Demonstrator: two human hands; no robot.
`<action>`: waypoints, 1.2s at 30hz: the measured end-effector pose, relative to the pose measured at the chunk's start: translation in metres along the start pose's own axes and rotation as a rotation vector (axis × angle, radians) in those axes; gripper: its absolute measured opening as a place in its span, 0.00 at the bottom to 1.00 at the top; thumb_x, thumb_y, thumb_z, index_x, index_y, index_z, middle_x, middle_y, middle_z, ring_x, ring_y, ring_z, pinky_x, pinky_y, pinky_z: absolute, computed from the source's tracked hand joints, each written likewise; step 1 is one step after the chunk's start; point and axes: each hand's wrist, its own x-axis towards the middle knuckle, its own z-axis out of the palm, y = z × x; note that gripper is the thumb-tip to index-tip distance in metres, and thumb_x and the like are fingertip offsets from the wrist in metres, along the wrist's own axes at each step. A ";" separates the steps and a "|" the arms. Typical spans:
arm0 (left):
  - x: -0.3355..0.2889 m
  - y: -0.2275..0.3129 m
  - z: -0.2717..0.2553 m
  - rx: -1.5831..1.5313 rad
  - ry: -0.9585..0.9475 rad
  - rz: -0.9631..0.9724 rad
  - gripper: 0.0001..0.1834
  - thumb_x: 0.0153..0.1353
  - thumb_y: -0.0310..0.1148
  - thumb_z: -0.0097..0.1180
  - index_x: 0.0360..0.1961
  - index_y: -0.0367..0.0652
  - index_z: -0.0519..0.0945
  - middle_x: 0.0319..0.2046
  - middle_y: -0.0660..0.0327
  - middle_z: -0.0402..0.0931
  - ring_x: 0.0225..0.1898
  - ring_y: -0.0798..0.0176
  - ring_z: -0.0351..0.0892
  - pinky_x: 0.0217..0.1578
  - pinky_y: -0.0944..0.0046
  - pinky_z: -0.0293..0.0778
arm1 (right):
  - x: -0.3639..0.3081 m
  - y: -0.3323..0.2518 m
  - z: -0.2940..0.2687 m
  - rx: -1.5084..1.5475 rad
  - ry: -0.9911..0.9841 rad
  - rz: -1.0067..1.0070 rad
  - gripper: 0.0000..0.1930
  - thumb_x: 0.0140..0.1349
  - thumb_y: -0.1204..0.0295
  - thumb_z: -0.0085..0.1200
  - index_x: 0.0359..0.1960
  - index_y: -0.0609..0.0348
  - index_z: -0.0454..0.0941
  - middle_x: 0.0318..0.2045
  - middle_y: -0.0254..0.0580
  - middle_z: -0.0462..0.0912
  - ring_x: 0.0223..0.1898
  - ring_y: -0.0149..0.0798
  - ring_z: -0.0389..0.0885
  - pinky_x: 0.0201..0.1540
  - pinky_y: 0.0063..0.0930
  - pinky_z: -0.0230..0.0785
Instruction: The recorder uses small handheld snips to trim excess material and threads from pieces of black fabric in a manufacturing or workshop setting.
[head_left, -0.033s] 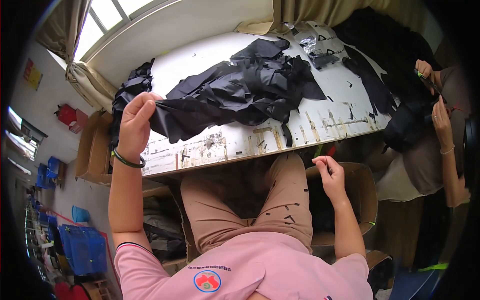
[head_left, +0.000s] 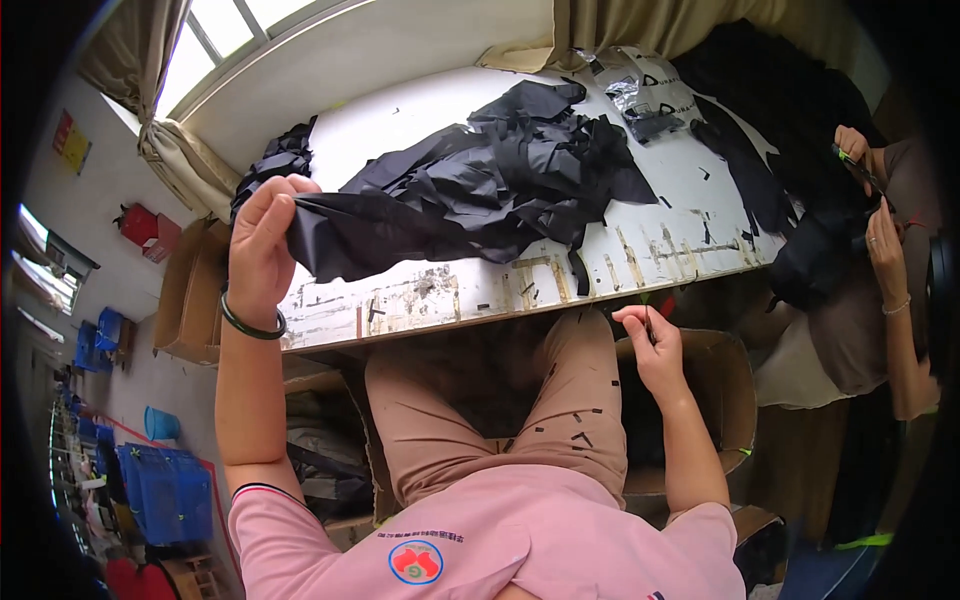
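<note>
My left hand (head_left: 266, 235) pinches the corner of a thin black fabric piece (head_left: 360, 235) between thumb and fingers, lifted above the table's near left side. From that corner the cloth stretches right into a crumpled pile of black fabric (head_left: 520, 170) on the white table (head_left: 400, 300). Beyond the table's front edge, over my right thigh, my right hand (head_left: 655, 350) is closed. Something small, dark and thin shows at its fingers, too little of it to name.
Cardboard boxes (head_left: 190, 290) stand at the table's left and below it. A clear plastic bag (head_left: 640, 95) lies at the back. On the right, another person's hands (head_left: 885, 245) work on black cloth. Small black scraps (head_left: 580, 436) dot my trousers and the table.
My left hand has shifted slightly left and turned, drawing the fabric's corner with it. My right hand has moved a little left, and its dark thin thing shows more.
</note>
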 end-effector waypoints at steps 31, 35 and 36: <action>-0.096 -0.093 0.115 -0.474 -0.045 -0.239 0.41 0.56 0.40 0.66 0.65 0.36 0.59 0.59 0.54 0.68 0.59 0.60 0.69 0.59 0.60 0.65 | 0.033 -0.105 0.091 0.186 -0.142 -0.101 0.21 0.47 0.66 0.73 0.23 0.56 0.66 0.18 0.23 0.62 0.21 0.19 0.55 0.22 0.17 0.51; -0.080 -0.080 0.124 -0.512 0.232 -0.337 0.23 0.57 0.22 0.59 0.56 0.36 0.72 0.48 0.57 0.77 0.48 0.62 0.78 0.51 0.62 0.72 | 0.024 -0.081 0.103 0.408 -0.263 -0.039 0.19 0.53 0.64 0.69 0.24 0.57 0.68 0.19 0.22 0.64 0.21 0.20 0.55 0.22 0.18 0.50; -0.079 -0.079 0.123 -0.627 0.259 -0.334 0.23 0.57 0.19 0.56 0.56 0.36 0.72 0.48 0.57 0.78 0.48 0.61 0.78 0.51 0.62 0.72 | 0.023 -0.076 0.103 0.409 -0.262 -0.032 0.19 0.53 0.64 0.69 0.24 0.57 0.68 0.19 0.22 0.64 0.21 0.20 0.55 0.22 0.18 0.50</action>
